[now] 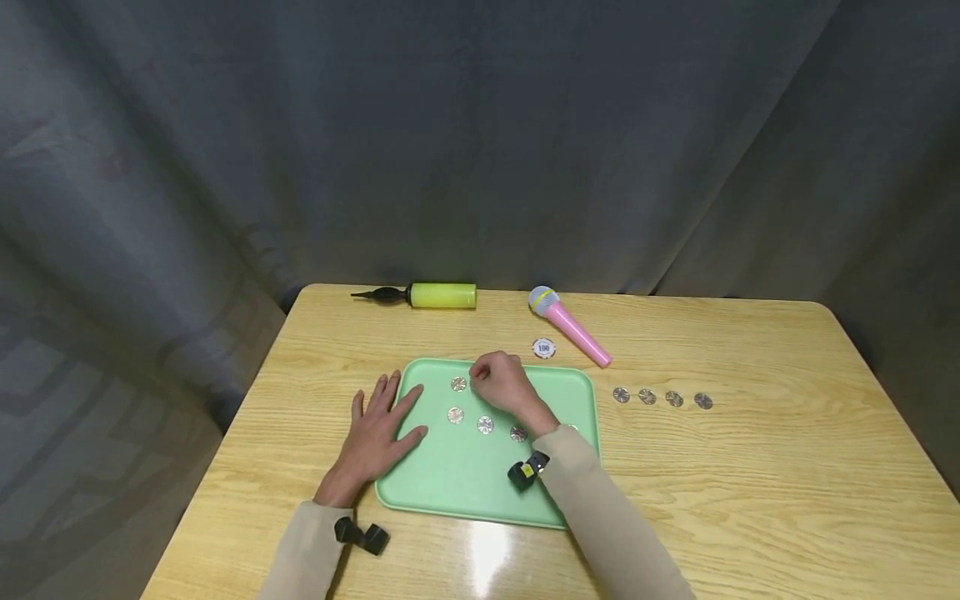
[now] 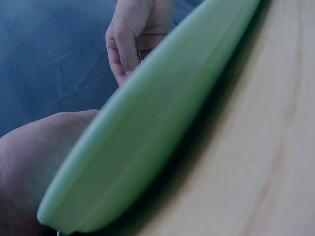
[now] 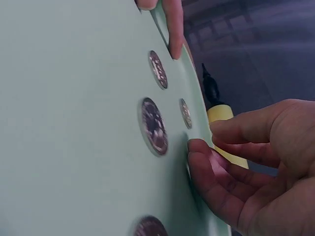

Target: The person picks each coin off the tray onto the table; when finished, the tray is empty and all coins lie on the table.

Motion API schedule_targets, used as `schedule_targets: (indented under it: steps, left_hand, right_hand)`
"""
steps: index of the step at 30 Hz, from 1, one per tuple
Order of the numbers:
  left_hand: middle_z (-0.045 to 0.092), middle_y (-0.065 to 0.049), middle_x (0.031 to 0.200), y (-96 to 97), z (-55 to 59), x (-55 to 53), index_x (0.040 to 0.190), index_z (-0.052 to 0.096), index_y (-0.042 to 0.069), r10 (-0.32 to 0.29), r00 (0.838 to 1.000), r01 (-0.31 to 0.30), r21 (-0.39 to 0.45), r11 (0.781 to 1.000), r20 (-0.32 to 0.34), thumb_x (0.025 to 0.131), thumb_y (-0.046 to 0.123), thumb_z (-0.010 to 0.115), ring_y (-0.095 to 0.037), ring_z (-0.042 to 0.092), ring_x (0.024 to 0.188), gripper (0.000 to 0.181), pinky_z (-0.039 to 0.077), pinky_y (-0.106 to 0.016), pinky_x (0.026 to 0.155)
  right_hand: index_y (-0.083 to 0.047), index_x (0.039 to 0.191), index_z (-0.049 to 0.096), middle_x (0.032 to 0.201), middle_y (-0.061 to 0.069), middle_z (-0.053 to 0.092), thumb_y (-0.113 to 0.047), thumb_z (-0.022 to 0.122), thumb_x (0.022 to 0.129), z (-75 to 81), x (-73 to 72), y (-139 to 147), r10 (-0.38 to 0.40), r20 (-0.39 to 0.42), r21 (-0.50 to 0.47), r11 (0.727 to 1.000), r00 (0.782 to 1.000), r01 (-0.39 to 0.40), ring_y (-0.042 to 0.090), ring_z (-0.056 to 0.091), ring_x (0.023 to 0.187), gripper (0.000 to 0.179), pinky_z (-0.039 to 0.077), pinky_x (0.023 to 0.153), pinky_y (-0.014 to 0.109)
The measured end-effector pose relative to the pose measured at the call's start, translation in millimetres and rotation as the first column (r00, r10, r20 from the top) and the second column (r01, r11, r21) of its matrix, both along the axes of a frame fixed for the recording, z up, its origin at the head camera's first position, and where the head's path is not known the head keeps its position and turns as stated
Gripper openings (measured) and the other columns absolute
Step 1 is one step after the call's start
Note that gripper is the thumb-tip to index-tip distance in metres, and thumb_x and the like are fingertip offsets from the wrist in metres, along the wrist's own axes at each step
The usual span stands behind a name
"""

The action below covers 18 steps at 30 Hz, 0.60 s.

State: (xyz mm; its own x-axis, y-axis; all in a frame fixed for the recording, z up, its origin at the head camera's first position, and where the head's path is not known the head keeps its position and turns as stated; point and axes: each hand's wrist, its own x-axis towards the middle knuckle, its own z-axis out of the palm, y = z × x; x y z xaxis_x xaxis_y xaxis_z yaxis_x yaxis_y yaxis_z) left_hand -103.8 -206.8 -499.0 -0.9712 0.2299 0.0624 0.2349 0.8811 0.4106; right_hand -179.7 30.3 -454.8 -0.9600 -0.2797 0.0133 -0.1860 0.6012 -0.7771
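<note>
My right hand (image 1: 501,382) is over the far side of the green tray (image 1: 442,483), its fingers curled and thumb and fingertips pinching a coin. Only a thin bright edge of the coin (image 2: 140,57) shows between the fingers in the left wrist view. Just left of those fingertips lies a silver coin (image 1: 458,383). Nearer me, a row of coins (image 1: 485,425) crosses the tray, the rightmost partly hidden by my right sleeve. My left hand (image 1: 377,437) rests with spread fingers across the tray's left rim.
Several coins (image 1: 647,397) lie in a row on the table right of the tray. Behind the tray are a poker chip (image 1: 543,348) marked 100, a pink toy microphone (image 1: 576,332) and a yellow hand pump (image 1: 442,296). A dark curtain (image 1: 480,150) hangs behind the table.
</note>
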Motion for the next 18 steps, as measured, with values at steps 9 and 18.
schedule_targets:
  steps: [9,18]
  left_hand:
    - [0.026,-0.021,0.165,-0.1,-1.2,-0.7,0.152,0.045,0.019,-0.009,1.0,0.009,-0.008,1.0,-0.02,0.093,0.046,0.06,-0.043,0.02,0.155,0.067,0.01,-0.072,0.116]
    - [0.025,-0.021,0.165,-1.3,-0.4,0.4,0.152,0.045,0.02,-0.007,1.0,0.007,-0.005,1.0,-0.016,0.093,0.046,0.061,-0.043,0.019,0.155,0.067,0.01,-0.072,0.116]
  right_hand:
    - [-0.004,0.093,0.077,0.088,0.009,0.074,-0.003,0.073,0.084,-7.1,1.3,-15.4,-0.004,-0.036,0.045,0.999,0.999,0.006,0.017,0.066,0.082,0.009,0.054,0.074,0.03]
    - [-0.004,0.095,0.077,0.093,0.01,0.075,-0.009,0.082,0.079,-7.2,2.2,-26.6,0.003,-0.08,0.098,0.995,0.997,0.005,0.02,0.068,0.088,0.018,0.056,0.08,0.035]
